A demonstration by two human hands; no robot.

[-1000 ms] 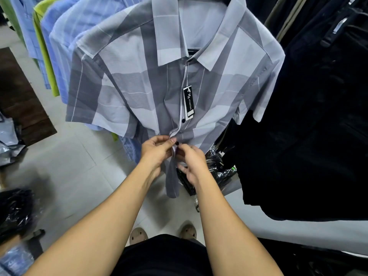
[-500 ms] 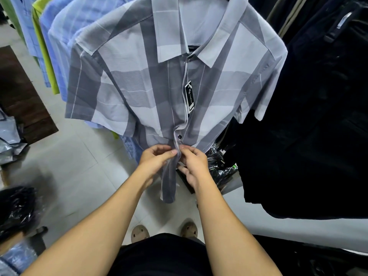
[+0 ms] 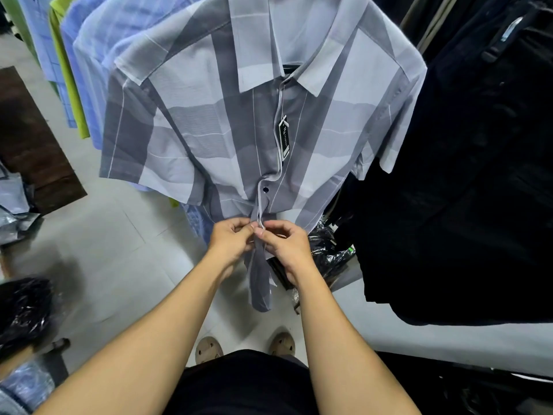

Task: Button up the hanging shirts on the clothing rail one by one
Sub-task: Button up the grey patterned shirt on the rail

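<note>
Brown mat (image 3: 33, 151) lies on pale floor tiles (image 3: 104, 250) near the hanging shirts (image 3: 194, 115).

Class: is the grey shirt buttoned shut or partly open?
Partly open: shirt gapes above one fastened button; left hand and right hand pinch edges below.

Open tiled floor (image 3: 113, 259) at 8 o'clock of the grey shirt (image 3: 209, 130) leaves room to pass. Dark garments (image 3: 478, 175) crowd just beside it at 3 o'clock, blue shirts (image 3: 89, 70) pack close behind at 10 o'clock, and black bags (image 3: 332, 253) sit under the hem at 5 o'clock. A hang tag (image 3: 283, 139) dangles over the placket.
</note>
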